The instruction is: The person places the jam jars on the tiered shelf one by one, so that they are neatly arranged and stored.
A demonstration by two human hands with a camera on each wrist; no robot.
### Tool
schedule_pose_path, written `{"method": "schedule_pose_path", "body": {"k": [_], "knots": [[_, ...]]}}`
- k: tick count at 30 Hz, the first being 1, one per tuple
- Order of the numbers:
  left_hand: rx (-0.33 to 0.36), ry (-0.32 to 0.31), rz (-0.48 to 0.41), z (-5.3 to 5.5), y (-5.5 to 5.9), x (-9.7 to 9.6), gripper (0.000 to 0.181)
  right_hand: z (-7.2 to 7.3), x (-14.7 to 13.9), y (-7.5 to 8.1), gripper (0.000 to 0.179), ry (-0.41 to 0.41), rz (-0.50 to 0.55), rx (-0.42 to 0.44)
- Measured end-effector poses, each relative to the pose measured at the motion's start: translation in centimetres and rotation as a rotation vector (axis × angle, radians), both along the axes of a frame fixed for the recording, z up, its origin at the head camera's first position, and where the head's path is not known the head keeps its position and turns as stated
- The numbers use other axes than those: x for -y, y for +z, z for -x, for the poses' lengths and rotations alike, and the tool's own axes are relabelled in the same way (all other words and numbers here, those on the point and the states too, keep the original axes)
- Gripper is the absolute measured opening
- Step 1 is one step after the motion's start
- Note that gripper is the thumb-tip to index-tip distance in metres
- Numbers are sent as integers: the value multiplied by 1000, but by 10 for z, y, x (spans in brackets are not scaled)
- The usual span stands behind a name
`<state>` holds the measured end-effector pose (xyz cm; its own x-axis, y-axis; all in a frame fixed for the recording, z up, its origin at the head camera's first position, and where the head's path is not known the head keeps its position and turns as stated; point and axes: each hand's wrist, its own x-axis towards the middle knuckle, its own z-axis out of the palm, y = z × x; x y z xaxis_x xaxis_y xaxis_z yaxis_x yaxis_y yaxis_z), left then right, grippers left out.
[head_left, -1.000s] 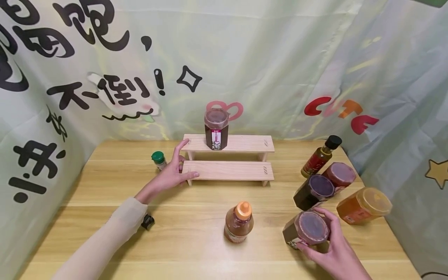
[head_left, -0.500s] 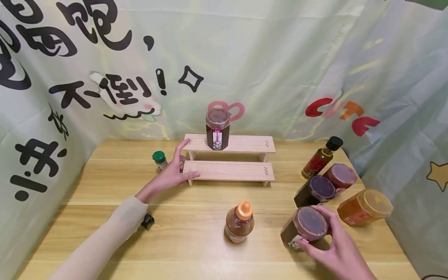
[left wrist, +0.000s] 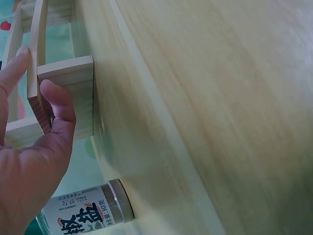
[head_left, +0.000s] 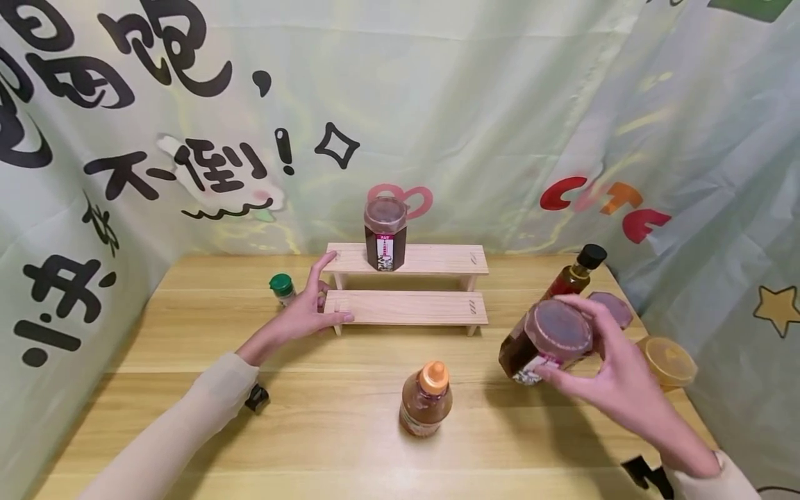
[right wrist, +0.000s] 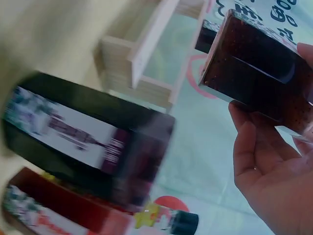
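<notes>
In the head view, my left hand grips the left end of a two-step wooden display rack, thumb on the lower step and index finger reaching the upper one. The left wrist view shows the thumb bent against the end of a board. On the top step stands a dark hexagonal jar with a white and pink label. My right hand holds a similar dark jar, tilted and raised above the table. Its lid faces up toward the head camera.
A squeeze bottle with an orange cap stands front centre. A green-capped shaker is left of the rack. At right are a black-capped bottle, an amber jar, and more jars, including a dark labelled jar, partly hidden behind my right hand.
My right hand has lifted the jar off the table and carried it up and away from me, over the other jars in view. The left hand stays on the rack.
</notes>
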<state>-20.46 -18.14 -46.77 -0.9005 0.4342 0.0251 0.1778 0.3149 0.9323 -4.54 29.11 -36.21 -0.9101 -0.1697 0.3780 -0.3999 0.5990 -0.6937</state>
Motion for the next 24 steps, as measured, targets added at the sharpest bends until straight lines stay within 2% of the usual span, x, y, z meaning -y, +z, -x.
{"method": "schedule_pose_path", "body": {"k": [6,11,19,24], "knots": [[-7,5,22,0,1,0,128,37,1,29,96,103,76,69],[-17,-4,16,1,1,0,134,65,7,45,91,121,26,104],[-4,-14,40,1,5,1,138,109,20,57,84,133,18,186],[-17,-22,51,0,5,1,140,138,31,59,83,198,36,205]]}}
